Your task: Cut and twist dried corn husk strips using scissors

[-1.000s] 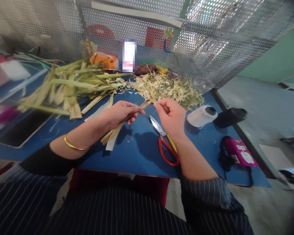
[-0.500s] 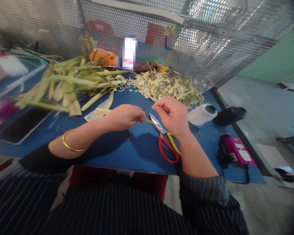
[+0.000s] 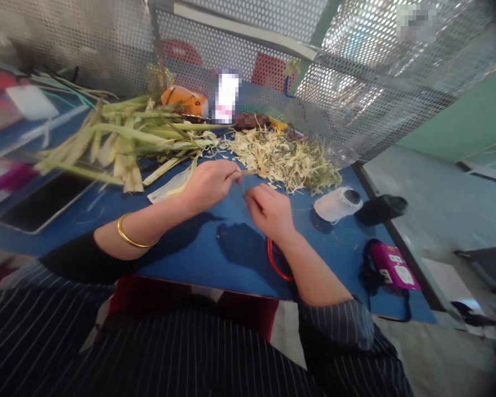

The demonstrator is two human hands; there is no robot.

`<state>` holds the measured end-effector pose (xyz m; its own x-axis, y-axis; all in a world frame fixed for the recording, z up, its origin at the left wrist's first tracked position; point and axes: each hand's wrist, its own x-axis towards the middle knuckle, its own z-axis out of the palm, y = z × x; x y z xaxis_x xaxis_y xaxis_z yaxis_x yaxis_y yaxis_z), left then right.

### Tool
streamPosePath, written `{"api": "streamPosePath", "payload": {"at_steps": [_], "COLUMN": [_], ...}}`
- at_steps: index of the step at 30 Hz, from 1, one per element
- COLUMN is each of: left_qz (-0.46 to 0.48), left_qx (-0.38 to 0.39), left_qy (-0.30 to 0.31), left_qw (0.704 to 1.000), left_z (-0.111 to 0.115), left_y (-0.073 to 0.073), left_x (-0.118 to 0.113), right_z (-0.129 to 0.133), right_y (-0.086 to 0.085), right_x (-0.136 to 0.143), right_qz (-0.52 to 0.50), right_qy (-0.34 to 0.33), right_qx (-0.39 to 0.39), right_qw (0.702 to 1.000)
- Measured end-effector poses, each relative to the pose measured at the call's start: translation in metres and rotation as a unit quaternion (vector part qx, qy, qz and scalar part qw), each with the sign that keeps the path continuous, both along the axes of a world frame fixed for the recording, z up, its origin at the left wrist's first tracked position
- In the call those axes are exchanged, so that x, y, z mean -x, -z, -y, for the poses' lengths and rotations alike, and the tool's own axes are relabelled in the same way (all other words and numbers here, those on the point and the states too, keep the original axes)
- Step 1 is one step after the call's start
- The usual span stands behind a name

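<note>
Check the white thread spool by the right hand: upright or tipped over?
Tipped over. The white thread spool lies on its side on the blue table, its dark core hole facing sideways to the right, beside the black object.

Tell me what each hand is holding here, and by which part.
The left hand pinches a pale leaf strip near its tip between thumb and fingers. Whether the right hand holds anything cannot be told.

The table (image 3: 198, 259) is blue, with pale green and cream stalks (image 3: 124, 135) and yellowish-white shreds (image 3: 285, 157) on it. A gold bangle (image 3: 129, 238) sits beside a black sleeve (image 3: 78, 262), and the apron (image 3: 190, 353) is dark with thin white stripes. The scissors (image 3: 275, 264) have a red handle, the spool (image 3: 337, 203) is white, the pouch (image 3: 392, 267) is magenta, and the mesh (image 3: 355, 94) is silver-grey with small round holes.
</note>
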<state>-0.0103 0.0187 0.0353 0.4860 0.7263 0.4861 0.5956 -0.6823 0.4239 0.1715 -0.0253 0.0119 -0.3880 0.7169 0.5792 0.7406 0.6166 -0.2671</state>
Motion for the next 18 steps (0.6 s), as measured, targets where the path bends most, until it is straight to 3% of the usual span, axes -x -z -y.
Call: {"api": "streamPosePath", "payload": {"at_steps": [2,4,7,10,13,14,16,18], "left_qz": [-0.083,-0.182,-0.243,-0.156,-0.053,-0.034,-0.006,0.023], "left_qx": [-0.026,-0.039,-0.031,0.019,0.068,0.080,0.097,0.103], "left_qy": [0.000,0.048,0.168,0.220,0.186,0.171,0.140,0.098], "left_qw": [0.996,0.981,0.955,0.963,0.979,0.981,0.985,0.990], "left_z": [-0.001,0.000,0.002,0.003,0.002,0.001,-0.001,-0.003], "left_y": [0.005,0.008,0.005,-0.004,-0.011,-0.013,-0.014,-0.013], "left_x": [0.000,-0.001,0.000,0.001,0.003,0.004,0.005,0.006], "right_z": [0.007,0.007,-0.002,-0.016,-0.025,-0.025,-0.023,-0.017], "right_y": [-0.004,-0.009,-0.016,-0.014,-0.004,-0.001,0.003,0.004], "right_x": [0.002,-0.001,-0.014,-0.026,-0.027,-0.025,-0.019,-0.012], "right_qz": [0.067,0.061,-0.035,-0.164,-0.264,-0.269,-0.220,-0.124], "right_qy": [-0.007,0.005,0.021,0.014,-0.006,-0.012,-0.025,-0.036], "right_qx": [-0.039,-0.043,0.047,0.217,0.342,0.355,0.323,0.226], "right_qw": [0.997,0.997,0.998,0.962,0.902,0.895,0.920,0.965]}}
